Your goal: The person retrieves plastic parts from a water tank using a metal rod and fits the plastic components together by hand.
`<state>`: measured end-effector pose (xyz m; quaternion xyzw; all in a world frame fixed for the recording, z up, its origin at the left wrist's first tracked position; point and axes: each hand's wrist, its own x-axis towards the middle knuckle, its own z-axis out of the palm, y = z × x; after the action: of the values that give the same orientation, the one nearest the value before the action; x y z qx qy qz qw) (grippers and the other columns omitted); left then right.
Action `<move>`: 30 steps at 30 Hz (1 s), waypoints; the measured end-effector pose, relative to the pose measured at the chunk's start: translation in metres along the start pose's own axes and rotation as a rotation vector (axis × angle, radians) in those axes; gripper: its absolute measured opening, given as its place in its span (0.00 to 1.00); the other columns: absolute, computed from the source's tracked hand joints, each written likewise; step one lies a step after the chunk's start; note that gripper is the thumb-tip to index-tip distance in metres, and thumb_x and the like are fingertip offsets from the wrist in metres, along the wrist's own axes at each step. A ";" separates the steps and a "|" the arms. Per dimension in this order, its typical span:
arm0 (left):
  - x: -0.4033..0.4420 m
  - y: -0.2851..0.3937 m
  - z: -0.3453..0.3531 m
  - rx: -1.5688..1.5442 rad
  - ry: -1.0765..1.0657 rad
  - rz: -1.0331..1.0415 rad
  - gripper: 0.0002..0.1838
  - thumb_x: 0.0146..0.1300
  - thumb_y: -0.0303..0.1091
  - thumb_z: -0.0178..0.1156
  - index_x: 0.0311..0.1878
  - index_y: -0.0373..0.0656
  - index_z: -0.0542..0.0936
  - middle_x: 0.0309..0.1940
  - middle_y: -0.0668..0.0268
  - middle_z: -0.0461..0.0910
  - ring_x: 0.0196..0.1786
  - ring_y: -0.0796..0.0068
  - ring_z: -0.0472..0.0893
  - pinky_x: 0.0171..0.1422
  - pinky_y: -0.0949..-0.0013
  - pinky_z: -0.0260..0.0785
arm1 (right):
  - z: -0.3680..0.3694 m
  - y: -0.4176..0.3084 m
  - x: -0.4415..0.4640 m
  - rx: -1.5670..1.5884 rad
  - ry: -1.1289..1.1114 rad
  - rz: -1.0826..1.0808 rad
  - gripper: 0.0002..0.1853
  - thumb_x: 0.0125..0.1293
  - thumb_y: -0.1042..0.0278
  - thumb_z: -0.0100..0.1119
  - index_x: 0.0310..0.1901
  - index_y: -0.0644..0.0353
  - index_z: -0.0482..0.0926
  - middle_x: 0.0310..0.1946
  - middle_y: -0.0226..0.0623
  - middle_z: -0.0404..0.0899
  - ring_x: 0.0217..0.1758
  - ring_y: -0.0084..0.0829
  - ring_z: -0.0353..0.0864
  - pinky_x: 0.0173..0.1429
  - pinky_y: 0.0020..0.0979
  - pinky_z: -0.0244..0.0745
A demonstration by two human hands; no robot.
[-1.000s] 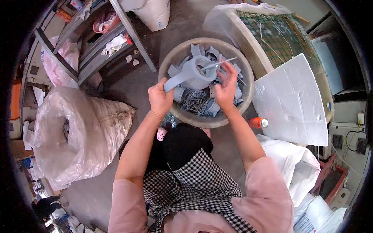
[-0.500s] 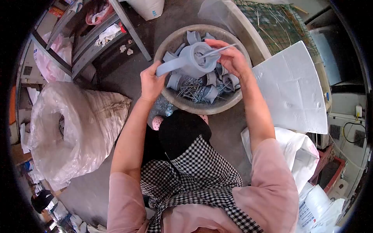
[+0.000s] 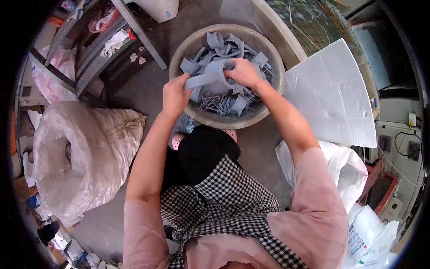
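My left hand point(image 3: 176, 92) grips the flat handle of a grey plastic cup-shaped part point(image 3: 218, 70), which is held tilted over a large round tub point(image 3: 174, 54). My right hand point(image 3: 244, 73) is at the right side of its round opening, with fingers closed around the rim and partly inside. Those fingertips are hidden by the rim. Below, the tub holds several grey plastic ring-like pieces point(image 3: 215, 39) and a heap of thin plastic sticks point(image 3: 215, 103).
An open plastic-lined sack point(image 3: 85, 157) stands to the left, below a metal rack point(image 3: 139, 33). Right of the tub leans a white board point(image 3: 331, 94), with a white bag point(image 3: 340, 170) beneath. Green netting point(image 3: 309, 27) lies at the upper right.
My right hand has moved left and down onto the part's opening. The thin stick that poked out of the opening by my right fingers is no longer visible there. My left hand keeps the handle.
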<state>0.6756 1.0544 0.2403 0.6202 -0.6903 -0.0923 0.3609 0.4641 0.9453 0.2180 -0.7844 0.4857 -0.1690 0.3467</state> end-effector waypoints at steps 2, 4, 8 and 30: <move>-0.003 -0.014 0.012 0.047 -0.033 -0.007 0.13 0.47 0.27 0.64 0.38 0.39 0.76 0.30 0.52 0.78 0.37 0.48 0.77 0.39 0.56 0.69 | 0.012 0.006 -0.003 -0.029 0.001 0.119 0.22 0.47 0.50 0.64 0.37 0.61 0.82 0.35 0.55 0.80 0.42 0.52 0.79 0.48 0.45 0.74; -0.006 -0.018 0.018 0.095 -0.068 -0.016 0.14 0.46 0.27 0.64 0.38 0.39 0.75 0.30 0.53 0.78 0.37 0.49 0.78 0.40 0.55 0.69 | 0.033 0.025 0.000 -0.018 0.017 0.142 0.21 0.47 0.53 0.63 0.37 0.63 0.82 0.35 0.56 0.80 0.42 0.53 0.79 0.49 0.46 0.73; -0.013 -0.017 0.030 0.187 -0.179 -0.020 0.18 0.45 0.27 0.65 0.42 0.41 0.75 0.32 0.54 0.78 0.39 0.49 0.78 0.40 0.53 0.69 | 0.059 0.050 0.010 -0.049 -0.015 0.220 0.21 0.47 0.57 0.62 0.37 0.69 0.80 0.37 0.59 0.79 0.44 0.54 0.78 0.50 0.45 0.73; 0.031 -0.009 -0.022 -0.525 0.193 -0.848 0.18 0.62 0.44 0.61 0.25 0.42 0.71 0.15 0.71 0.66 0.19 0.80 0.66 0.25 0.73 0.59 | 0.251 0.007 0.032 -0.084 0.063 0.559 0.42 0.54 0.50 0.65 0.60 0.68 0.54 0.54 0.66 0.64 0.49 0.59 0.74 0.53 0.46 0.72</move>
<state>0.6975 1.0305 0.2628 0.7402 -0.2946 -0.3434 0.4974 0.6260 1.0106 0.0348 -0.6281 0.7004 -0.0709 0.3315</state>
